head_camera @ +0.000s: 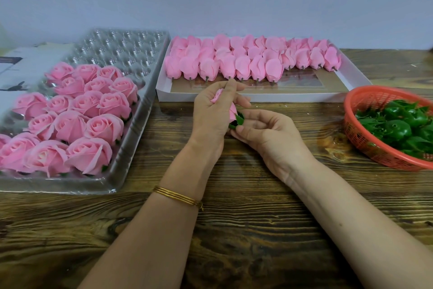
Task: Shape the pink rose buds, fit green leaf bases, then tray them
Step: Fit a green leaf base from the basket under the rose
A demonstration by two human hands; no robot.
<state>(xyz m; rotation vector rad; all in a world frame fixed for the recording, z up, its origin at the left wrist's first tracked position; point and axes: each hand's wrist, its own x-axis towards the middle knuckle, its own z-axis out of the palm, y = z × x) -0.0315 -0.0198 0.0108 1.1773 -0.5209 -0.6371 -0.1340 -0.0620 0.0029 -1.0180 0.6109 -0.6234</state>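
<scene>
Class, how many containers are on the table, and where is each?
3. The clear tray of finished roses lies at left, the white box of buds at the back centre, and the red basket of leaf bases at right.

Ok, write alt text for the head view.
Two bare hands fit a green leaf base onto a pink rose bud above a wooden table. Finished roses fill a clear tray left, unshaped buds a white box behind, leaf bases a red basket right.
</scene>
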